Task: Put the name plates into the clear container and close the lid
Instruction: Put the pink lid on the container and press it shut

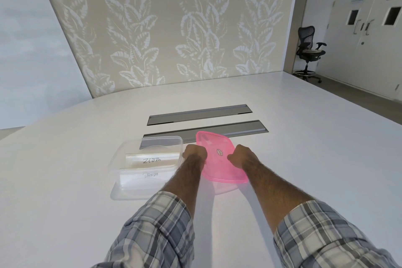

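A clear rectangular container (117, 183) stands on the white table, left of my hands, uncovered. Two name plates lie inside it: one reading ZEBRA (152, 160) and, nearer me, one reading PANDA (150, 177). A translucent pink lid (217, 172) is lifted off the table and tilted, just right of the container. My left hand (195, 153) grips the lid's left edge and my right hand (242, 155) grips its right edge. A faint shadow lies on the table beneath the lid.
Two grey cable slots (199, 114) (239, 129) are set in the white table (65, 202) just beyond the container and lid. A leaf-patterned wall stands behind the table. A black office chair (309, 50) and double doors are at the far right.
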`<state>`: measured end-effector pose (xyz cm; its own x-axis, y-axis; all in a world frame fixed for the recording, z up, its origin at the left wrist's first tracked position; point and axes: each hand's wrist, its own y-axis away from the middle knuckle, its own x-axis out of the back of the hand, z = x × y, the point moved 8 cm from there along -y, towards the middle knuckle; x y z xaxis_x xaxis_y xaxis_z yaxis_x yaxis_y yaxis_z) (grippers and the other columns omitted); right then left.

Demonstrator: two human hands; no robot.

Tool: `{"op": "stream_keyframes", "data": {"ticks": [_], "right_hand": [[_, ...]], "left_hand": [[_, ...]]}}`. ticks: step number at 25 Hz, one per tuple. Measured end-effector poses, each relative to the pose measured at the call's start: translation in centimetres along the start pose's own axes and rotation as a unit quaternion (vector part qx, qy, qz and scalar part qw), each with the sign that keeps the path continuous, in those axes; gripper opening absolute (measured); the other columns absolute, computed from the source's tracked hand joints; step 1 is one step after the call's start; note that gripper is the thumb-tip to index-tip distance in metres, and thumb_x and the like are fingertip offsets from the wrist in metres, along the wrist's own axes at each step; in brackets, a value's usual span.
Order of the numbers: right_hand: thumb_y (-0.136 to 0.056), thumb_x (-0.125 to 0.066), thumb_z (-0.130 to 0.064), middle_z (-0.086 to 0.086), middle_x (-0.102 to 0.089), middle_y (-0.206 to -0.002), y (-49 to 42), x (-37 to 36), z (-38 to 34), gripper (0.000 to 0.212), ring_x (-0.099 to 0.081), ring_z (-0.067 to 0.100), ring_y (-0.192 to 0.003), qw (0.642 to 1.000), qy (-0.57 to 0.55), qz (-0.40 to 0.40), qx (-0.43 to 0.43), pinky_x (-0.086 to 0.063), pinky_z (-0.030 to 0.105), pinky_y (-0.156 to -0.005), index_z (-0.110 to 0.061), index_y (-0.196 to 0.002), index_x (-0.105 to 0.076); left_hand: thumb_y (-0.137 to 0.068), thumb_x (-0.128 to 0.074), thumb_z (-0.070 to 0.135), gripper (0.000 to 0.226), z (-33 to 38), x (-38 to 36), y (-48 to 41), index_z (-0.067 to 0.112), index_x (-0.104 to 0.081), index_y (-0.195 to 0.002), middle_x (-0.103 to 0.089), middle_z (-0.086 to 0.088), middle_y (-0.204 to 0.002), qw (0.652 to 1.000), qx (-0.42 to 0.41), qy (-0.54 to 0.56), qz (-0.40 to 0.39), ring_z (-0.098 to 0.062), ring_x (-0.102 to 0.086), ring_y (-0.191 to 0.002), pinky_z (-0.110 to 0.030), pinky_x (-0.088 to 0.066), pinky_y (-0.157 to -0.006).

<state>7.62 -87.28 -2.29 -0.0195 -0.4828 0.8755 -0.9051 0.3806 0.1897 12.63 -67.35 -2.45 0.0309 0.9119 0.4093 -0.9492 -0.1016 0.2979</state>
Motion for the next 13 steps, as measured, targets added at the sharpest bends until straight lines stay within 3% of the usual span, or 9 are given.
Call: {"op": "stream_keyframes", "data": {"ticks": [3, 6, 9, 13], "right_hand": [[-0.093, -0.055, -0.029, 0.016, -0.056, -0.137, 0.3, 0.1, 0.2, 0.053, -0.058, 0.035, -0.122, 0.998, -0.060, -0.006, -0.032, -0.052, 0.042, -0.098, -0.004, -0.137, -0.040], [-0.091, -0.059, -0.029, 0.017, -0.060, -0.132, 0.5, 0.9, -0.1, 0.052, -0.062, 0.035, -0.117, 0.992, -0.122, -0.005, -0.042, -0.054, 0.043, -0.096, -0.002, -0.134, -0.046], [-0.089, -0.068, -0.030, 0.016, -0.065, -0.125, 0.6, 2.8, -0.9, 0.050, -0.066, 0.034, -0.111, 0.976, -0.216, 0.011, -0.028, -0.057, 0.044, -0.089, -0.003, -0.129, -0.053], [-0.086, -0.076, -0.017, 0.017, -0.059, -0.128, 1.2, 6.0, -2.6, 0.061, -0.061, 0.032, -0.105, 0.907, -0.421, 0.008, -0.011, -0.051, 0.044, -0.084, -0.005, -0.137, -0.045]], "left_hand": [[-0.097, -0.051, 0.004, 0.035, 0.5, -1.1, 0.7, -0.004, -0.057, -0.131, -0.070, -0.017, -0.114, 0.991, 0.010, 0.124, -0.056, -0.028, -0.069, -0.084, -0.032, -0.061, -0.069], [-0.097, -0.051, -0.002, 0.026, 2.0, 0.0, 1.7, -0.006, -0.059, -0.122, -0.068, -0.011, -0.085, 0.980, 0.012, 0.194, -0.050, -0.024, -0.063, -0.059, -0.025, -0.054, -0.044], [-0.099, -0.054, 0.002, 0.024, 3.7, 1.9, 2.3, -0.001, -0.063, -0.122, -0.070, -0.008, -0.086, 0.983, -0.019, 0.167, -0.075, -0.018, -0.064, -0.060, -0.020, -0.049, -0.040], [-0.102, -0.055, 0.014, 0.023, 5.7, 5.5, 3.3, 0.008, -0.066, -0.122, -0.074, -0.004, -0.090, 0.979, -0.077, 0.122, -0.142, -0.012, -0.065, -0.061, -0.016, -0.045, -0.044]]}}
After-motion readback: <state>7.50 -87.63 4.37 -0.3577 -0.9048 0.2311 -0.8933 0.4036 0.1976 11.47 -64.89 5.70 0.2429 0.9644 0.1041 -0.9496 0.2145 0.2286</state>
